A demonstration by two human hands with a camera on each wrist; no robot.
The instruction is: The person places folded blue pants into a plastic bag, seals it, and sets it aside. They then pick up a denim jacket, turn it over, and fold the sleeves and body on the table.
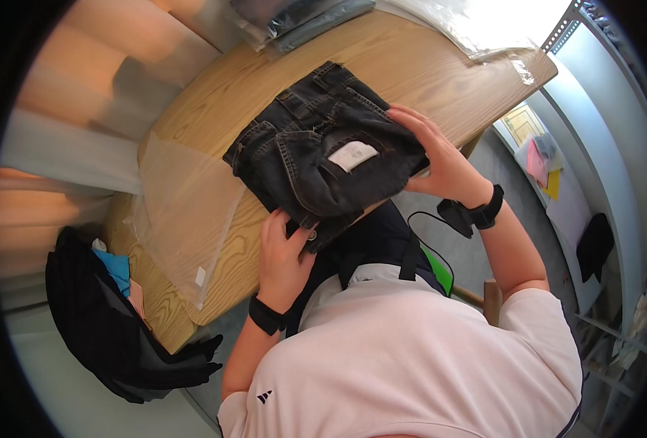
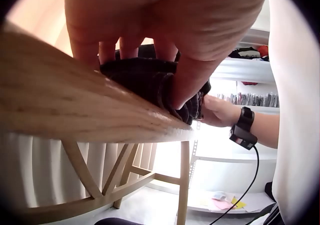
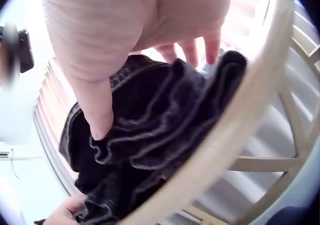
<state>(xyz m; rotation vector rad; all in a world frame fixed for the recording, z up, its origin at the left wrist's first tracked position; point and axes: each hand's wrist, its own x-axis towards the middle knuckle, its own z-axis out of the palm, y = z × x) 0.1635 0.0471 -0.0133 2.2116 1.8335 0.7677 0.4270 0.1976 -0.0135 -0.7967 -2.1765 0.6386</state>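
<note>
A folded pair of black jeans point(image 1: 316, 146) with a white label point(image 1: 353, 155) lies on the round wooden table point(image 1: 214, 95), partly over the near edge. My left hand point(image 1: 283, 252) grips the near corner of the jeans point(image 2: 145, 80), fingers on top and thumb point(image 2: 182, 85) against the folded edge. On the right side of the stack, my right hand point(image 1: 433, 157) holds the jeans point(image 3: 150, 135), its fingers lying over the top and its thumb point(image 3: 97, 115) pushed into the folds. Both wrists wear black bands.
A clear plastic bag point(image 1: 185, 212) lies flat on the table's left part. More plastic-wrapped garments point(image 1: 301, 18) sit at the far edge. A black bag point(image 1: 104, 321) rests on the floor at left. Shelving point(image 1: 557, 168) stands to the right.
</note>
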